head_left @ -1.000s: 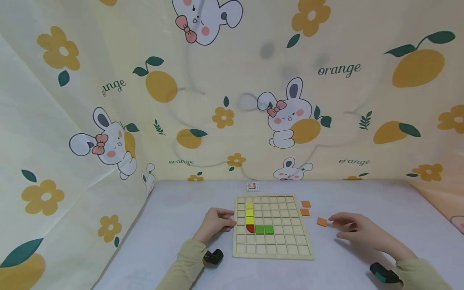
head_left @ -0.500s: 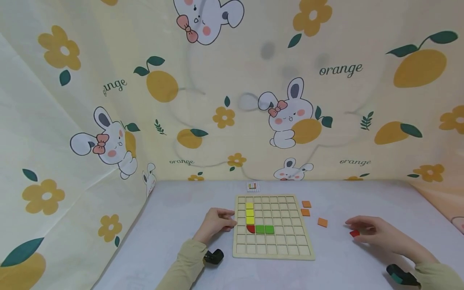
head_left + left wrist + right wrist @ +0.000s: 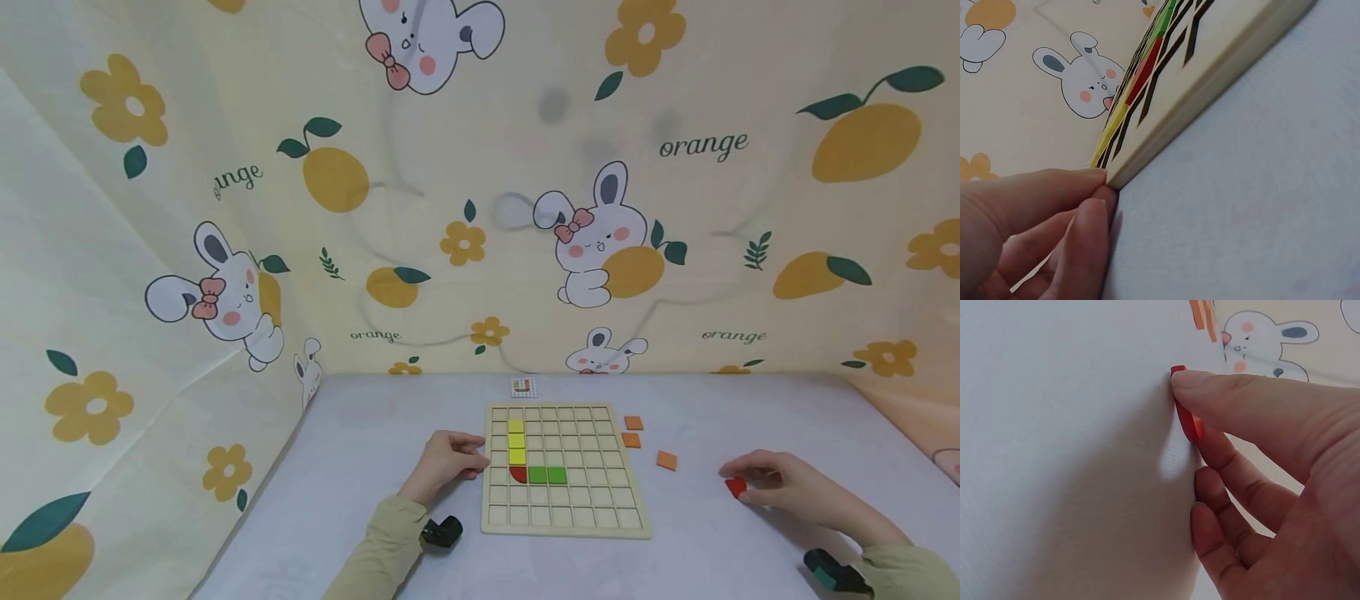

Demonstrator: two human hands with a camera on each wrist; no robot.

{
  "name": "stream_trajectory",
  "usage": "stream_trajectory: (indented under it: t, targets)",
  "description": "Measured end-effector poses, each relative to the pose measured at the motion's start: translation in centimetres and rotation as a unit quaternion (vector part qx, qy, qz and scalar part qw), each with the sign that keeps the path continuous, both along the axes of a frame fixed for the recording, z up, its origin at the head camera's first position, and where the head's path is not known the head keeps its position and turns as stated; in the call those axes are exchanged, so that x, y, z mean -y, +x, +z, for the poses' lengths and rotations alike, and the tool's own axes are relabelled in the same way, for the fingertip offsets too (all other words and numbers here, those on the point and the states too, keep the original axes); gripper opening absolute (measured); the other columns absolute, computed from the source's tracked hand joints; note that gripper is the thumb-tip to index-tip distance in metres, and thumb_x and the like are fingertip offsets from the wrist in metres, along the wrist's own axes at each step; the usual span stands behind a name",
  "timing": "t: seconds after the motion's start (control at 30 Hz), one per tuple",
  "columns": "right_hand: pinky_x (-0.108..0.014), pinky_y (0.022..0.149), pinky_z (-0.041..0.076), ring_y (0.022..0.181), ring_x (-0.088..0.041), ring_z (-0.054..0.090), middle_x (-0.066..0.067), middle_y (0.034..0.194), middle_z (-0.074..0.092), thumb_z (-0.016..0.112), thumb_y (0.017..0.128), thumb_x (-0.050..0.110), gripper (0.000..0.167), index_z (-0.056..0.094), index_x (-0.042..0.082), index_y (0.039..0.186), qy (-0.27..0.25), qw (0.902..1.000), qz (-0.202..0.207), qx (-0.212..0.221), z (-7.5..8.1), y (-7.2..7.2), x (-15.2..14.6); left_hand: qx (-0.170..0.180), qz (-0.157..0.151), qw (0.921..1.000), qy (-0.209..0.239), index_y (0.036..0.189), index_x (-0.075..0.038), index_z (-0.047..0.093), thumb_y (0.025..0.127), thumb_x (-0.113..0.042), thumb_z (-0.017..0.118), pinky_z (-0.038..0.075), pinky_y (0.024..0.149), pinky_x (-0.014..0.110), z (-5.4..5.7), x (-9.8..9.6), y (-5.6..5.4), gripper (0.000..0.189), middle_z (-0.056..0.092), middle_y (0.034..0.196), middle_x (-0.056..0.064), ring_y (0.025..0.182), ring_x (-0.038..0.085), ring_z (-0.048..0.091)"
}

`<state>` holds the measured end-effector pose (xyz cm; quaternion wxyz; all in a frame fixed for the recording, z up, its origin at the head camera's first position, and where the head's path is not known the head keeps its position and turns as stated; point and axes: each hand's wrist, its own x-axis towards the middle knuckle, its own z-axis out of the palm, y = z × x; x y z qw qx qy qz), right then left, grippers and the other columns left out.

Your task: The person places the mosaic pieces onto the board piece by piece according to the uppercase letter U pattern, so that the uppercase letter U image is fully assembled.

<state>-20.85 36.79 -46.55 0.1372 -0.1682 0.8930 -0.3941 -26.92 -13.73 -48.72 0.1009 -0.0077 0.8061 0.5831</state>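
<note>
A wooden grid board lies on the table, holding a column of yellow tiles, a red quarter-round tile at the corner and two green tiles. My left hand grips the board's left edge; in the left wrist view its fingertips meet at the rim. To the right of the board, my right hand pinches a loose red tile. In the right wrist view, the thumb lies along this red tile, which has a curved side and stands tilted close over the table.
Two orange tiles lie by the board's upper right edge, and a third orange tile sits nearer the right hand. Behind the board lies a small pattern card. A printed cloth hangs at the back and sides.
My right hand has moved right, away from the nearest orange tile, and now pinches the loose red tile, of which more shows. The left hand stays at the board's edge.
</note>
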Motion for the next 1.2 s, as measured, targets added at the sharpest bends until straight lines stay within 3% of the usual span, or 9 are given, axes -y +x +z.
stream_trajectory:
  t: [0.43,0.67,1.2]
  targets:
    - [-0.018,0.074,0.049,0.089,-0.001,0.051,-0.012,0.111,0.062,0.075,0.083,0.025,0.038,0.065,0.002,0.112,0.029,0.9993,-0.023,-0.01,-0.11,-0.01,-0.06,0.008,0.0,1.0,0.005,0.109,0.0,0.069,0.075,-0.004,0.08,0.056,0.057,0.026,-0.02,-0.02,-0.05,0.036,0.067,0.08,0.007,0.06,0.013,0.061]
    - [-0.018,0.074,0.049,0.089,-0.001,0.052,-0.011,0.109,0.061,0.074,0.084,0.02,0.033,0.064,0.004,0.11,0.022,0.999,-0.011,-0.038,-0.29,0.23,0.14,0.003,-0.002,1.0,0.007,0.109,-0.001,0.069,0.074,-0.003,0.08,0.056,0.059,0.027,0.11,-0.02,0.02,0.036,0.067,0.079,0.007,0.06,0.013,0.061]
    - [-0.018,0.073,0.051,0.083,-0.009,0.055,-0.012,0.105,0.062,0.07,0.087,0.013,0.03,0.061,-0.001,0.112,-0.009,0.9998,0.006,-0.015,-0.3,0.1,-0.42,0.0,-0.003,1.0,0.001,0.109,-0.001,0.069,0.075,-0.004,0.08,0.056,0.058,0.027,0.23,-0.06,0.07,0.036,0.067,0.079,0.006,0.06,0.012,0.061]
